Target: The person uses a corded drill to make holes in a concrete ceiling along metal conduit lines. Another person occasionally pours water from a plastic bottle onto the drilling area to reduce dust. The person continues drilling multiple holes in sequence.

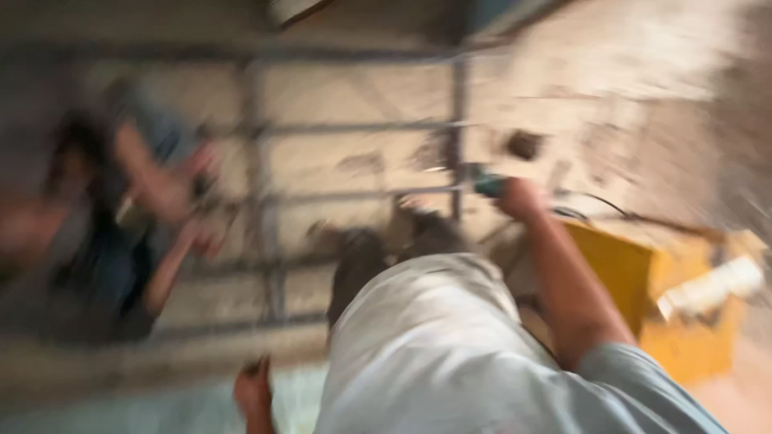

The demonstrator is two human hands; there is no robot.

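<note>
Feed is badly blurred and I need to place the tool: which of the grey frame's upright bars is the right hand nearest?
The right-side upright bar: the right hand grips a teal-tipped tool beside its lower end. The left upright bar stands far off, nearer the crouching co-worker.

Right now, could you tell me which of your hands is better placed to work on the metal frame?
The right hand, probably. It is stretched out to the metal frame and appears to grip a dark green tool against a bar. The left hand hangs low at the picture's bottom edge, away from the frame, apparently holding nothing. Blur hides the details.

A blurred teal-bodied tool [488, 186] sits against the grey metal frame [458, 128].
</note>
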